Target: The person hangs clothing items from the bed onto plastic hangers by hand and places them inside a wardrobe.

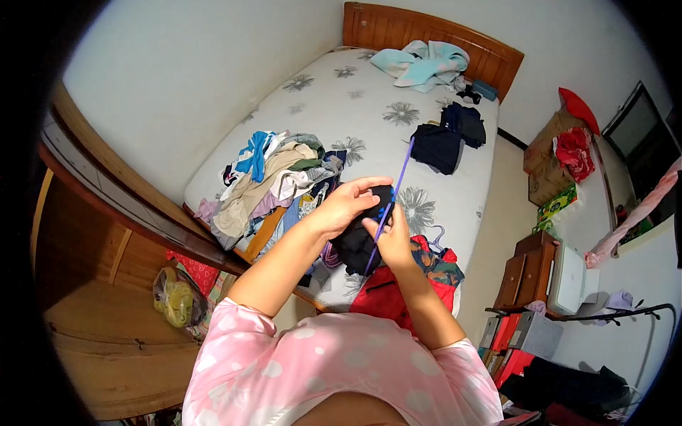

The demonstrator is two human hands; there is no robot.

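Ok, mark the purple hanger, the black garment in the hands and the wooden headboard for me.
Purple hanger (403, 167): head view, upper stretch of its long bar.
Black garment (357, 248): head view, lower part of the cloth.
Wooden headboard (426, 30): head view, middle of its face.

Wooden headboard and cardboard box

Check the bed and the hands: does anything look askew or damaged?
No spill or damage shows. Most untidy is the jumbled clothes heap at picture left of the bed: garments lie tangled, unlike the flatter dark clothes to its right. The black garment and purple hanger being held show nothing clearly wrong.
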